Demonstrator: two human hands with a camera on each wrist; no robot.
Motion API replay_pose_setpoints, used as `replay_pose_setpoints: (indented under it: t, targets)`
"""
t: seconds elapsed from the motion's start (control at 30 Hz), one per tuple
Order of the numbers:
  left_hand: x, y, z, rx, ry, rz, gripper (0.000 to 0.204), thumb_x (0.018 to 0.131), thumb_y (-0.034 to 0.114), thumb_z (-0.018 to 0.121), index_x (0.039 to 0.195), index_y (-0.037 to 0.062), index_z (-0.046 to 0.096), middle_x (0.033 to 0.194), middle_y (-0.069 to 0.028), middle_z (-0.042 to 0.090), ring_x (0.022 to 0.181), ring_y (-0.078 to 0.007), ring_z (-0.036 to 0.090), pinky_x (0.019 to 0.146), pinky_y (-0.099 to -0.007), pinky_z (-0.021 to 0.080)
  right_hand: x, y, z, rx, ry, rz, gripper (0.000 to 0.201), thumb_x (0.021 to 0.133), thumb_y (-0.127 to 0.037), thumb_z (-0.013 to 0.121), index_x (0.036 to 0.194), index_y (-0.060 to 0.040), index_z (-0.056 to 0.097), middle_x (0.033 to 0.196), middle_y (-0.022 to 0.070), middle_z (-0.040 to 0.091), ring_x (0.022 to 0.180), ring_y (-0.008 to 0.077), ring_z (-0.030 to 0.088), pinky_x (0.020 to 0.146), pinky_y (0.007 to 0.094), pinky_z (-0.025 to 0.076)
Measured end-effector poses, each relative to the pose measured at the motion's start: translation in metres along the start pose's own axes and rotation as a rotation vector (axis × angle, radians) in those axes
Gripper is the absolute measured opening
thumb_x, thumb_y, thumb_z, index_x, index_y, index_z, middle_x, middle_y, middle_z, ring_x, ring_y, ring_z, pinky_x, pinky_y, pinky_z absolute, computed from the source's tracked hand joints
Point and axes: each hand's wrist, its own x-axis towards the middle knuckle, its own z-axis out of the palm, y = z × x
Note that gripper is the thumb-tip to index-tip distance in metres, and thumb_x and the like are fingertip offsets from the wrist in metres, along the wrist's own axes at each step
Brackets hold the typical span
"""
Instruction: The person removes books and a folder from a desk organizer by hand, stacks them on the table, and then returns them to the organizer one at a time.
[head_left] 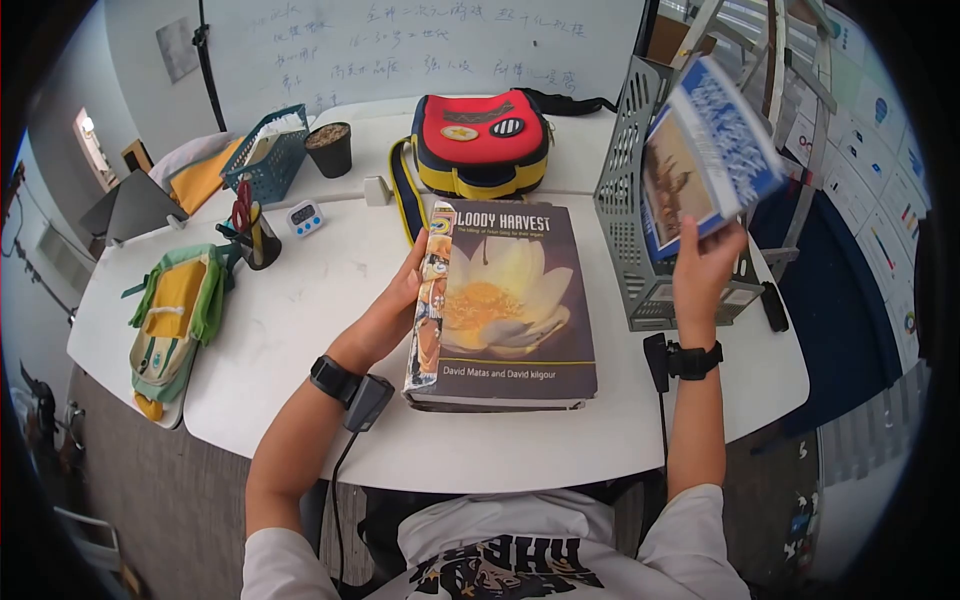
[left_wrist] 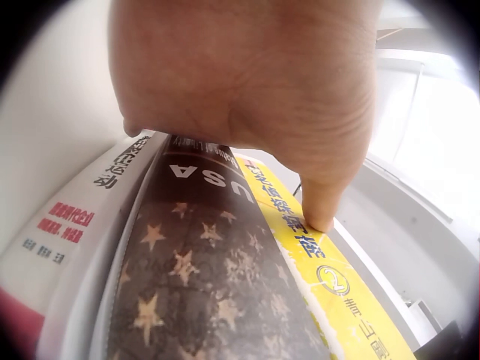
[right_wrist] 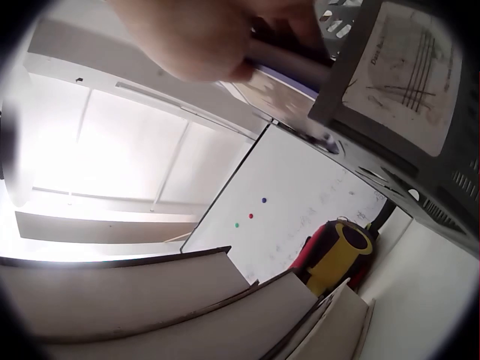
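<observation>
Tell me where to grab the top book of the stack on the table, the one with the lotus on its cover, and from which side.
Probably best by its right long edge, coming in from the right. The lotus book lies flat on top of the stack, its left edge already steadied by the left hand. The right edge is free, with open table beside it. The right hand grips a blue book now.

Book stack [head_left: 505, 300] on table [head_left: 300, 300]; bag [head_left: 482, 142] behind, rack [head_left: 640, 200] right.
</observation>
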Motion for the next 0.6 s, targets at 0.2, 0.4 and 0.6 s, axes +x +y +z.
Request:
replay_pose_setpoints:
  t: [0.2,0.4,0.6]
  targets:
    - [0.005,-0.003,-0.003,0.014,-0.012,0.021,0.103,0.089,0.063,0.052,0.153,0.0110,-0.009,0.160,-0.0098,0.007,0.147,-0.0227,0.012,0.117,-0.0380,0.014,-0.002,0.001,-0.004,-0.324,-0.283,0.201,0.051,0.091,-0.020,0.064,0.127,0.0059,0.037,0.110,0.0230,0.063,0.097,0.0295,0.065,0.085,0.0390,0.050]
    - [0.005,-0.007,-0.005,-0.013,-0.022,-0.003,0.099,0.091,0.060,0.051,0.153,0.0117,-0.009,0.160,-0.0094,0.008,0.146,-0.0223,0.013,0.117,-0.0371,0.015,0.002,-0.020,-0.006,-0.278,-0.067,-0.023,0.044,0.090,-0.016,0.066,0.122,0.0040,0.045,0.115,0.0177,0.059,0.092,0.0257,0.062,0.082,0.0376,0.049]
    - [0.005,-0.001,0.000,-0.033,-0.031,-0.008,0.096,0.092,0.058,0.051,0.154,0.0128,-0.008,0.160,-0.0086,0.008,0.146,-0.0218,0.014,0.117,-0.0370,0.016,-0.011,-0.061,-0.002,-0.041,-0.379,0.024,0.014,0.093,-0.014,0.062,0.088,-0.0014,0.060,0.070,0.0006,0.058,0.061,0.0064,0.050,0.060,0.0232,0.043]
